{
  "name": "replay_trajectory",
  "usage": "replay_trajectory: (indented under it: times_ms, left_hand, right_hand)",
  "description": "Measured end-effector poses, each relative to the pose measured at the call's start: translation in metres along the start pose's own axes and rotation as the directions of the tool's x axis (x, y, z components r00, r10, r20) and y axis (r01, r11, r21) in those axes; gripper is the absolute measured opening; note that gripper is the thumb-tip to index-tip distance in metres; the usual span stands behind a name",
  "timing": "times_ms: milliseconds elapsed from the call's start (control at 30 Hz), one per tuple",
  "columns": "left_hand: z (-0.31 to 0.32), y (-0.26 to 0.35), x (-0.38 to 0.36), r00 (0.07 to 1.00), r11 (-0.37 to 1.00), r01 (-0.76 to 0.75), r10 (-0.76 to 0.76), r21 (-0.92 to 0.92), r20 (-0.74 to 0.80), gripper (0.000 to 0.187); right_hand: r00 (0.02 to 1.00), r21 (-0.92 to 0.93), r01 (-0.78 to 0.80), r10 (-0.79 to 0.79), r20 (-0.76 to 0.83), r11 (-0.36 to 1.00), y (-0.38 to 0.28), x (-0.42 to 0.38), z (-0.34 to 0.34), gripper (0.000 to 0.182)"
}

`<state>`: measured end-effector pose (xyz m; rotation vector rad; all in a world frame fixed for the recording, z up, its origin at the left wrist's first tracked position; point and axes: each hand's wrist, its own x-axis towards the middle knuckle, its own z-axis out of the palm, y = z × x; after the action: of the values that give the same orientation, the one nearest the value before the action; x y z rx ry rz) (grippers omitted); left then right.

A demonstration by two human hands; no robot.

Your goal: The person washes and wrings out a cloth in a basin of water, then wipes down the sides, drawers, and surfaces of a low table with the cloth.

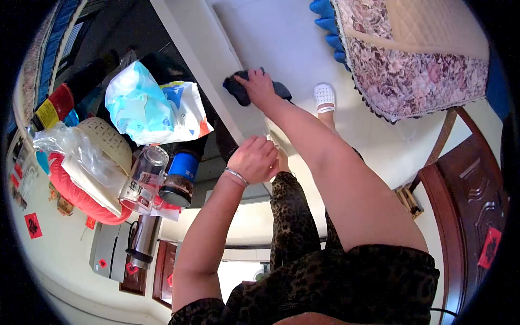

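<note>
My right hand is stretched out and holds a dark cloth against the white edge of the cabinet. The cloth is bunched under and around the fingers. My left hand, with a silver bracelet on the wrist, is closed near the cabinet's lower corner, close to my knee in leopard-print trousers. Its fingers are curled, and whatever lies inside them is hidden.
On the dark cabinet top stand a blue-and-white plastic packet, a glass cup, a jar with a blue label and a woven basket. A floral-covered sofa and a brown door are to the right. A white clog is on my foot.
</note>
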<state>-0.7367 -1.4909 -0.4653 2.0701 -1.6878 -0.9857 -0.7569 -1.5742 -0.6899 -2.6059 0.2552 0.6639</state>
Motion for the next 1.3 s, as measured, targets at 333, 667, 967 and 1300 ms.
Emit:
replay_trajectory:
  times_ms: [333,667,967,1300]
  left_hand:
    - [-0.002,0.002,0.000,1.000,1.000,-0.014,0.014,-0.015,0.009,0.018]
    - [-0.001,-0.003,0.000,1.000,1.000,-0.029,0.029,0.007,0.002,0.019]
    - [-0.001,-0.004,-0.002,0.998,0.997,-0.060,0.061,0.047,-0.024,0.022]
    - [-0.001,-0.004,-0.004,0.995,0.999,-0.019,0.023,-0.039,0.098,0.020]
  right_hand:
    - [0.999,0.008,-0.026,0.026,-0.047,1.000,0.000,-0.005,0.005,0.049]
    - [0.997,0.025,0.055,-0.056,0.045,0.998,0.000,-0.008,0.004,0.049]
    - [0.950,0.050,-0.072,0.084,-0.299,0.996,0.016,0.213,-0.096,0.041]
    - [0.905,-0.334,0.401,-0.426,-0.001,0.853,-0.032,0.092,-0.033,0.049]
